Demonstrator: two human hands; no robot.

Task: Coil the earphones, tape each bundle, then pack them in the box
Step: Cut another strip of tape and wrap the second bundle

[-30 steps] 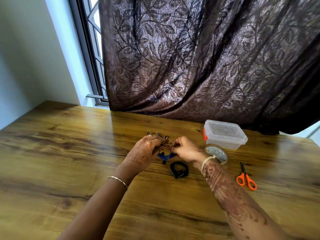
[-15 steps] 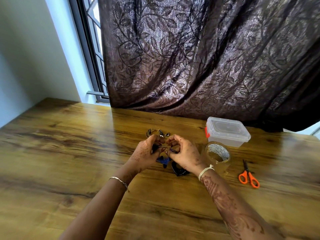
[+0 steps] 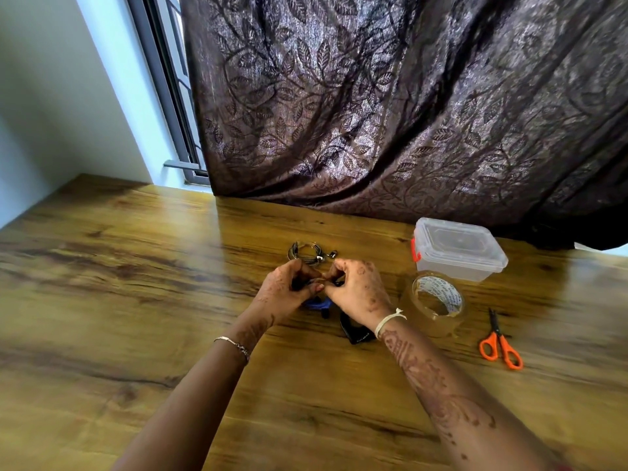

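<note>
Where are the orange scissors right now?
In the head view, the orange scissors lie on the table at right, beside the tape roll.

Our forearms lie from 7 and 5 o'clock and converge near the middle of the view. Our left hand (image 3: 283, 295) points toward 1 o'clock and our right hand (image 3: 358, 294) toward 11, backs up, fingertips meeting. Both hands' fingers are curled, pinching a dark cord (image 3: 296, 283) between them. A thin bracelet (image 3: 234, 345) circles our left wrist, a pale band (image 3: 387, 321) our right.
</note>
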